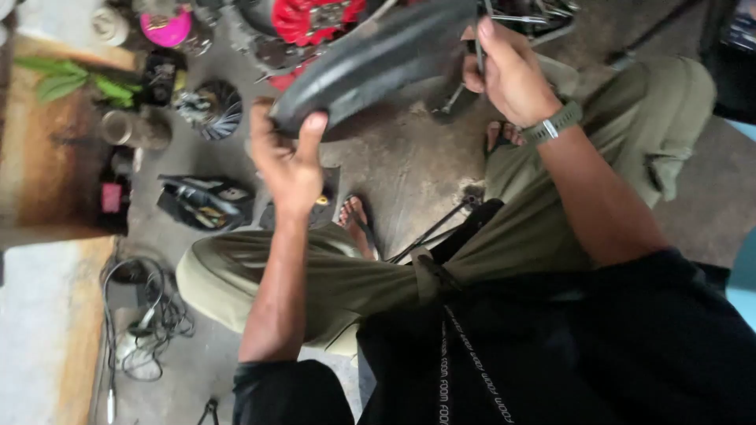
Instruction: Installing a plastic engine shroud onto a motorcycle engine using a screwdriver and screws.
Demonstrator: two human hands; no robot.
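Note:
A black rubber tyre (378, 59) runs across the top of the view, above my knees. My left hand (290, 157) grips its lower left end, thumb over the tread. My right hand (512, 71), with a green watch (555, 123) on the wrist, holds the tyre's right part by the rim, where thin metal spokes (520, 17) show. A red engine part (315, 17) sits behind the tyre.
Concrete floor (409, 165) below, my sandalled feet (358, 224) on it. Black machine parts (206, 201), a finned round part (216, 110), a pink cap (167, 27), a metal cup (126, 127) and tangled cables (146, 315) lie to the left. A wooden board (43, 157) lies at the far left.

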